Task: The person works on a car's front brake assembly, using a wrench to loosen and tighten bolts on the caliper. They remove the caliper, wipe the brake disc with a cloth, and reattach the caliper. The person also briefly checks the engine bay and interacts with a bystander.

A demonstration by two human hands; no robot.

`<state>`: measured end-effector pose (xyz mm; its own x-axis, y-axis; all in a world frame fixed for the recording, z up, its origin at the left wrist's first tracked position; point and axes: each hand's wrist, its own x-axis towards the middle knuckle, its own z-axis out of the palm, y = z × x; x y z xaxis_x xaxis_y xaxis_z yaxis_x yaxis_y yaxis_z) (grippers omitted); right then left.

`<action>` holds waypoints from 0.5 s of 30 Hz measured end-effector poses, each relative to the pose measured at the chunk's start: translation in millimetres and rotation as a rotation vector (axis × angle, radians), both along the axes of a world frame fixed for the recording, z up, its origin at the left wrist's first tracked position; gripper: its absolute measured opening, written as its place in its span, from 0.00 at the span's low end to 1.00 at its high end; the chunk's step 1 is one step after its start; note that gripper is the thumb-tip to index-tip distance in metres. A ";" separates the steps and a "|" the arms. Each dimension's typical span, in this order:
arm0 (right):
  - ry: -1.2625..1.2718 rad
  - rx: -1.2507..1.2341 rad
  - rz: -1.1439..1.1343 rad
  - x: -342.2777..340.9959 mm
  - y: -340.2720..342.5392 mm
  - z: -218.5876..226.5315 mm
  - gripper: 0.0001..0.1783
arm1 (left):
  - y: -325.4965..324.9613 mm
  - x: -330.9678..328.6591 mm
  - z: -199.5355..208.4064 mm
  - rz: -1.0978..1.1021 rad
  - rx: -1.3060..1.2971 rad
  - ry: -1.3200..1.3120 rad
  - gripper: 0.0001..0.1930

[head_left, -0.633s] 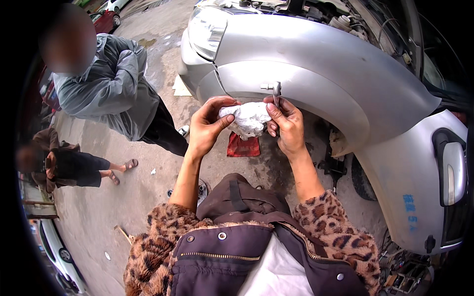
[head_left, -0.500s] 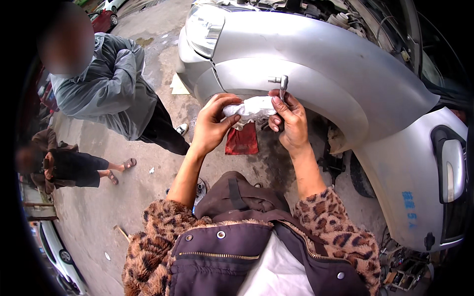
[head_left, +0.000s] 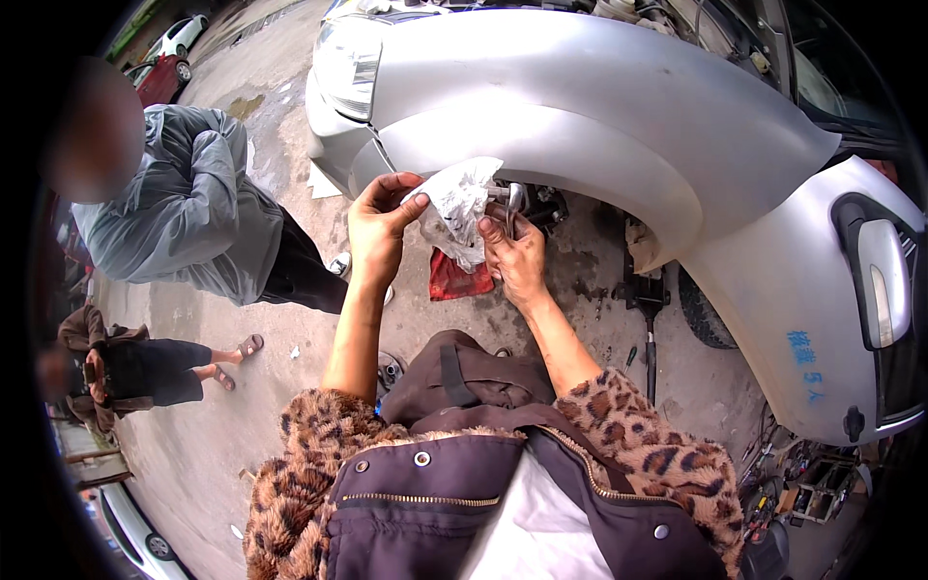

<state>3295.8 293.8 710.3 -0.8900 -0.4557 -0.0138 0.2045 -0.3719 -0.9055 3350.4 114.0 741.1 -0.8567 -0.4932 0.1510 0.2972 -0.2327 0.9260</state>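
Observation:
A crumpled white tissue (head_left: 456,205) with dark smudges hangs spread out between my hands. My left hand (head_left: 379,227) pinches its left edge between thumb and fingers. My right hand (head_left: 514,256) is closed around the handle of a metal socket ratchet (head_left: 515,201), its head sticking up above the fingers and its socket end against the tissue. Whether the right fingers also grip the tissue I cannot tell. Below and behind the tissue, a red cloth (head_left: 456,278) lies low, partly covered by it.
Ahead stands a silver car's fender (head_left: 541,97), with its wheel arch open and its engine bay exposed. A jack (head_left: 643,290) is under it. Two people (head_left: 184,213) stand at the left. A tool tray (head_left: 826,488) lies at the lower right on the concrete ground (head_left: 261,425).
The tissue has gone from a folded bundle to a wider, opened sheet. Both hands have shifted left, and the ratchet head has come down close against the tissue.

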 end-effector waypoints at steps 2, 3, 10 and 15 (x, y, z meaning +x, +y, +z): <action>-0.001 0.065 -0.003 -6.3 1.6 5.9 0.09 | -0.2 -5.1 -0.8 -0.019 0.025 -0.005 0.12; 0.002 0.059 0.011 -9.9 0.6 7.1 0.07 | -2.1 -6.3 -1.1 -0.019 0.035 -0.007 0.12; 0.081 0.007 -0.030 -27.4 28.2 18.6 0.08 | -8.2 -3.2 3.9 -0.062 -0.054 -0.081 0.11; 0.183 -0.134 -0.102 -42.8 38.4 6.0 0.23 | -7.7 -8.5 10.8 -0.178 0.089 -0.026 0.12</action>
<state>3253.0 332.2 716.3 -0.9134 -0.3506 0.2067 -0.0034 -0.5012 -0.8653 3341.9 106.3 751.9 -0.9345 -0.3443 0.0902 0.2204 -0.3607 0.9063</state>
